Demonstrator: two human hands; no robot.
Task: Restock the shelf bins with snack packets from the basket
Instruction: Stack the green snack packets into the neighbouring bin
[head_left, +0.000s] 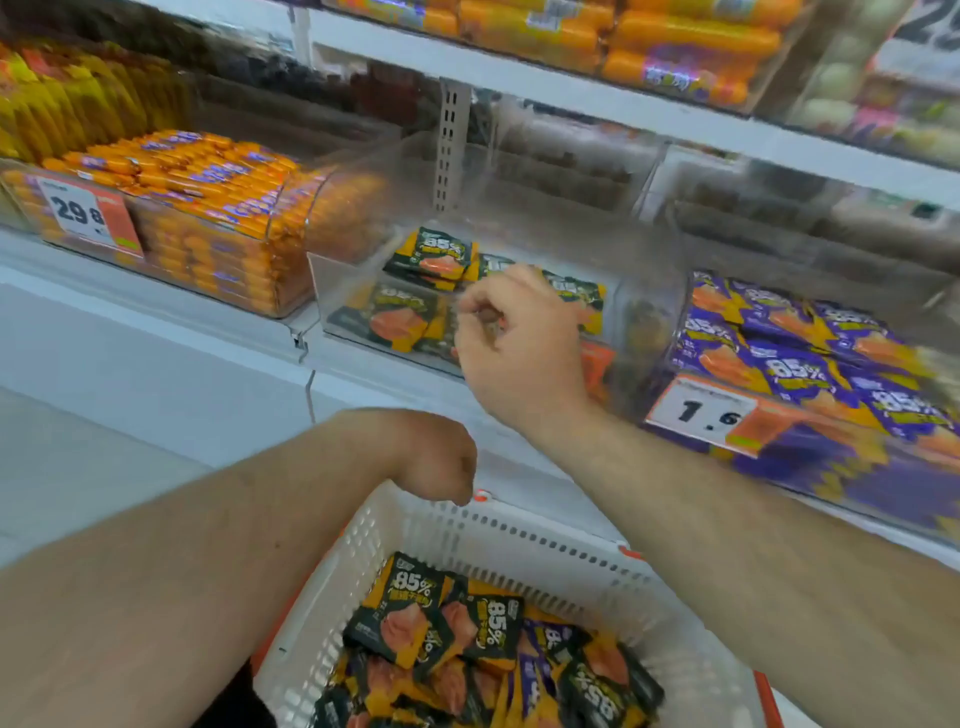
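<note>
Head view — right grip (511, 343) loosely curled, empty, at clear bin (353, 291); left grip (441, 462) hidden — state unclear

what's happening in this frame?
A person is restocking a store shelf. The right hand is at the front of a clear shelf bin that holds a few black-and-orange snack packets, fingers curled; whether it pinches a packet cannot be told. The left hand is bent at the wrist over the rim of a white basket, its fingers hidden. The basket holds more black-and-orange packets mixed with some purple ones. The bin of purple packets to the right looks full.
</note>
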